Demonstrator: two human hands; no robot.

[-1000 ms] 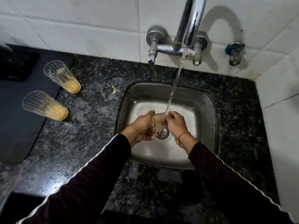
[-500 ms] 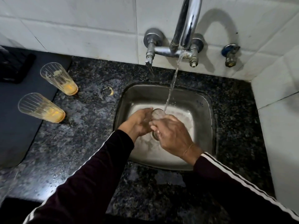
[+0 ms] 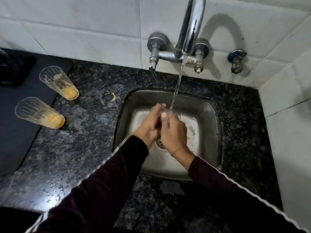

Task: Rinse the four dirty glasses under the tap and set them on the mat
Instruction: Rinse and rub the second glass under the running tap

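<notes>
Over the steel sink (image 3: 208, 115) both my hands wrap one clear glass (image 3: 168, 113), of which only the rim shows under the water stream from the tap (image 3: 190, 31). My left hand (image 3: 151, 125) grips it from the left. My right hand (image 3: 173, 133) covers it from the right and front. Two dirty ribbed glasses with orange dregs stand on the dark granite counter at the left: the far glass (image 3: 58, 83) and the near glass (image 3: 39, 113). The dark mat (image 3: 16, 132) lies left of them with no glass on it.
A black object (image 3: 13, 69) sits at the mat's far corner. A small ring-shaped scrap (image 3: 109, 96) lies on the counter between the glasses and the sink. White tiled walls close off the back and right, with a small valve (image 3: 237, 61) on the back wall.
My right hand has come over the front of the glass, hiding most of it. The glass has lifted a little closer to the stream. The two glasses on the counter have not moved.
</notes>
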